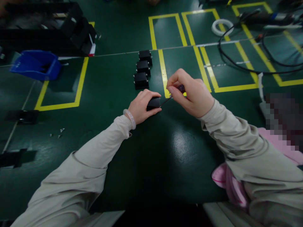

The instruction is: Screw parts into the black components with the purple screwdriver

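My left hand point(142, 105) is closed around a small black block point(154, 103), thumb and fingers on its two sides, pressing it to the green table. My right hand point(193, 93) grips the dark handle of a screwdriver point(181, 88). Its thin shaft slants down to the left, and the tip meets the block's right end or lies very near it. Just beyond my left hand, three similar black blocks point(141, 80) stand in a row, with small metal screws showing at their ends.
A blue bin point(36, 65) sits at the left, near stacked black parts point(78, 31). Loose screws point(59, 136) lie at lower left. Yellow tape marks rectangles on the table point(182, 189). A white tape roll point(222, 27) and black cable point(236, 64) are at far right, pink cloth point(234, 186) nearer.
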`<move>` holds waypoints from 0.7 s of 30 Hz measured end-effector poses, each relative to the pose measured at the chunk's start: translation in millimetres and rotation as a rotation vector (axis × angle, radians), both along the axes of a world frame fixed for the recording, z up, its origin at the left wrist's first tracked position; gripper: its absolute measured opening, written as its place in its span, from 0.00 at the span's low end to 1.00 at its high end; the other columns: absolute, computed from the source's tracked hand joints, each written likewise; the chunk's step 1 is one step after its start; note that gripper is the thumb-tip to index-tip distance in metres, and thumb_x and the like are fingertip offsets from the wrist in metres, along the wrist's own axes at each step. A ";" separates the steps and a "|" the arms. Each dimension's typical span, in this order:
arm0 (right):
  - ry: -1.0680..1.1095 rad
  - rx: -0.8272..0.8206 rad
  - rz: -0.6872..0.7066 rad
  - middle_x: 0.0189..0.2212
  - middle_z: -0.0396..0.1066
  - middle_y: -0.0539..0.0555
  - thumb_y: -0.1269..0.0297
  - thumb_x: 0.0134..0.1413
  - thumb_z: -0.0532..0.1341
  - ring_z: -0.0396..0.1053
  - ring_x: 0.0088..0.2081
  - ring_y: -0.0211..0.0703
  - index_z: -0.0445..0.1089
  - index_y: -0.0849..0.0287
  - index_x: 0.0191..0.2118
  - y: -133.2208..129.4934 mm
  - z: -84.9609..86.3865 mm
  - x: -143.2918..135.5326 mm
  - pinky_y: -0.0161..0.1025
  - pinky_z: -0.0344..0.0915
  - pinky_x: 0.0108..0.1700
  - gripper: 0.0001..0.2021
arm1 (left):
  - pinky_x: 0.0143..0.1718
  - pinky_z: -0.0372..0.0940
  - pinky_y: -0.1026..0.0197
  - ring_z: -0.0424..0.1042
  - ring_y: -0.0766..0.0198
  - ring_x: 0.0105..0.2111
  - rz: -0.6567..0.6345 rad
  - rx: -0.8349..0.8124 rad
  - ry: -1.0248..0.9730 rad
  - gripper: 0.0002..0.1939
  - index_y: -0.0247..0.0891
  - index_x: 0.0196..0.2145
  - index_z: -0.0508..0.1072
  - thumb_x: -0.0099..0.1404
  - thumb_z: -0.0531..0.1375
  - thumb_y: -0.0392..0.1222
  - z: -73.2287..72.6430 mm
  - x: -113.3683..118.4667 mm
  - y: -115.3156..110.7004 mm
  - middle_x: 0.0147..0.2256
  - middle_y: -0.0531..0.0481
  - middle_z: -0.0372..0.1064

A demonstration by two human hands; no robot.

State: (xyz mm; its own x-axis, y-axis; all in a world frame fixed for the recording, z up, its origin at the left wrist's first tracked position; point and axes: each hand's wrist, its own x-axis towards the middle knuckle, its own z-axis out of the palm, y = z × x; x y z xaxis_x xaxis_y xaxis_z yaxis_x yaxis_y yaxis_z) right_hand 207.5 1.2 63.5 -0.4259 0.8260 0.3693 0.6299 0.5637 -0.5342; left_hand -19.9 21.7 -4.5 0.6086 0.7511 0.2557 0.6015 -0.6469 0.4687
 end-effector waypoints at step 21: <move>-0.006 0.035 -0.018 0.32 0.72 0.53 0.65 0.62 0.52 0.71 0.31 0.42 0.66 0.58 0.46 -0.7 -0.3 -0.9 0.40 0.65 0.37 0.10 | 0.54 0.65 0.49 0.70 0.51 0.50 -0.006 0.015 -0.007 0.22 0.37 0.55 0.69 0.67 0.64 0.47 0.1 0.1 -0.9 0.50 0.42 0.70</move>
State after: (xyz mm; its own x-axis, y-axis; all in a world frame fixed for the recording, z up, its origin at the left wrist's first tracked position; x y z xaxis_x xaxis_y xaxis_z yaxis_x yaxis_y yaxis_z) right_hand 206.6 0.6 63.2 -0.4132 0.8203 0.3954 0.6431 0.5702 -0.5111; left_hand -19.8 20.8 -4.4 0.6111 0.7436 0.2713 0.5946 -0.6575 0.4628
